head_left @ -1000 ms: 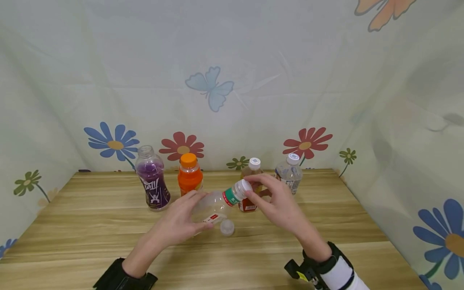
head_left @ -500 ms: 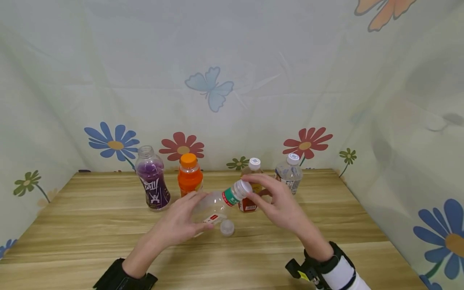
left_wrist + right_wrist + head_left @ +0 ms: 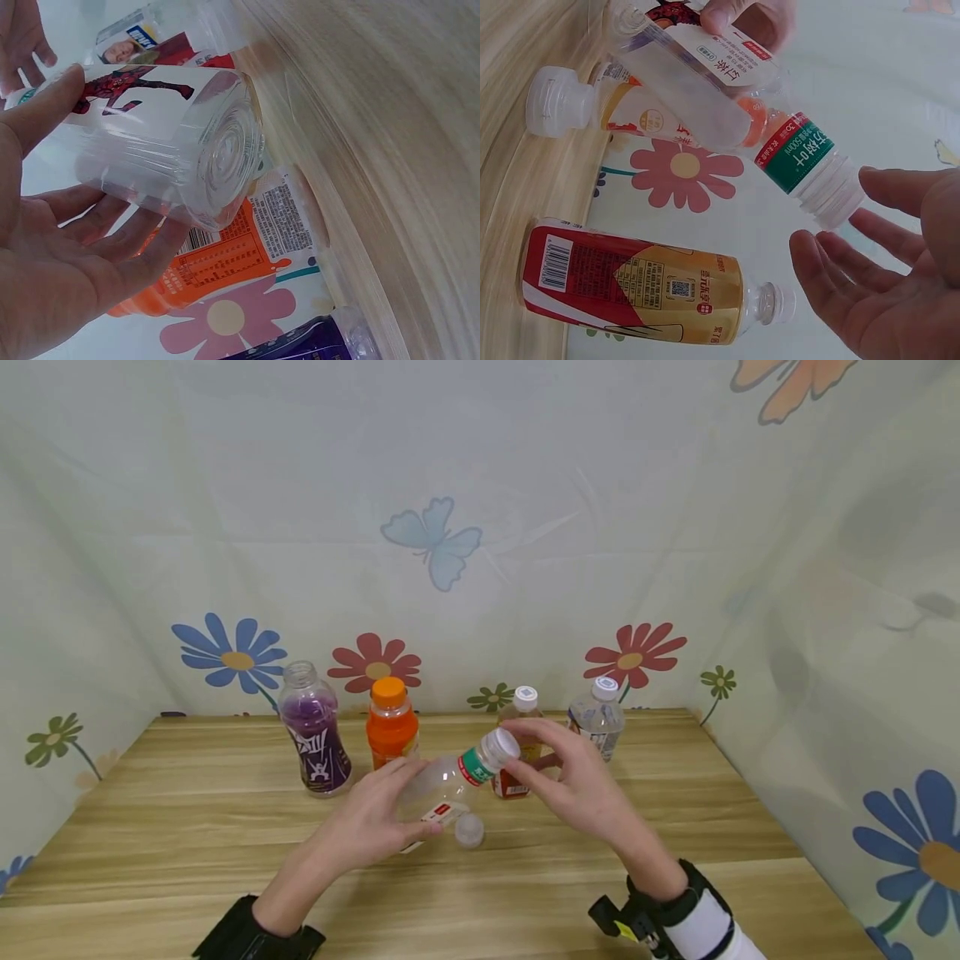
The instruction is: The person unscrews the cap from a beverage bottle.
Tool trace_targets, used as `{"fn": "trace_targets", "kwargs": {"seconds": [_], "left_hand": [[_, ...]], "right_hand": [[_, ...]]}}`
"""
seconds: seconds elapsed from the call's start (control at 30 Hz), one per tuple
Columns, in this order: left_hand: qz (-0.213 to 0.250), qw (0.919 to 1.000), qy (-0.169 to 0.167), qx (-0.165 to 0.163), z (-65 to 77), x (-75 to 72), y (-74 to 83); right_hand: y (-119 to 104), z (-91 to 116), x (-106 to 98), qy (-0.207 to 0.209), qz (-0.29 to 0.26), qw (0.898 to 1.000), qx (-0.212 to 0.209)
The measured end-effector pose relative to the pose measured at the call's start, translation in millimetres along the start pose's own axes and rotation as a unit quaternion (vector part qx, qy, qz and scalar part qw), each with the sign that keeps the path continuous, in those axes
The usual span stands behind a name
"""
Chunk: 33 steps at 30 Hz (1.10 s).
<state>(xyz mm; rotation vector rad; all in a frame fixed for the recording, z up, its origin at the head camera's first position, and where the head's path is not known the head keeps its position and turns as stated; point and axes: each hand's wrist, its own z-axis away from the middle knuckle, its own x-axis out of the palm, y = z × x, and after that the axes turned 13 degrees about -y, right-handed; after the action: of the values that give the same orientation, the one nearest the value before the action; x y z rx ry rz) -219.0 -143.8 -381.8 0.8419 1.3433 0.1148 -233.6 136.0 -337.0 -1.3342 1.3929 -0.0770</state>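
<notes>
My left hand (image 3: 375, 818) holds a clear plastic bottle (image 3: 435, 785) tilted, its neck up to the right. It has a green-and-red neck band and a white label with a dark red figure, seen in the left wrist view. The fingers of my right hand (image 3: 577, 777) are around the bottle's whitish cap (image 3: 502, 745), with thumb and fingertips at its edge. Below the bottle, a translucent cap-like piece (image 3: 469, 831) stands on the wooden table (image 3: 187, 843); it shows a wide base and narrower collar in the right wrist view.
A purple bottle (image 3: 315, 735) with an uncapped mouth and an orange bottle (image 3: 392, 727) stand at the back left. Behind my right hand are a red-and-yellow labelled bottle (image 3: 637, 281) and a clear bottle (image 3: 597, 718). A flower-printed cloth (image 3: 525, 568) walls the table.
Both hands stay nearly in place. The held bottle has turned slightly, with a little more of its white label showing in the head view.
</notes>
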Motion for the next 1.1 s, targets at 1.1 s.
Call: {"fn": "trace_targets", "kwargs": {"seconds": [1.1], "left_hand": [[-0.027, 0.9996, 0.003, 0.008, -0.7, 1.4, -2.3]], "right_hand": [[-1.4, -0.4, 5.1, 0.014, 0.027, 0.999, 0.037]]}}
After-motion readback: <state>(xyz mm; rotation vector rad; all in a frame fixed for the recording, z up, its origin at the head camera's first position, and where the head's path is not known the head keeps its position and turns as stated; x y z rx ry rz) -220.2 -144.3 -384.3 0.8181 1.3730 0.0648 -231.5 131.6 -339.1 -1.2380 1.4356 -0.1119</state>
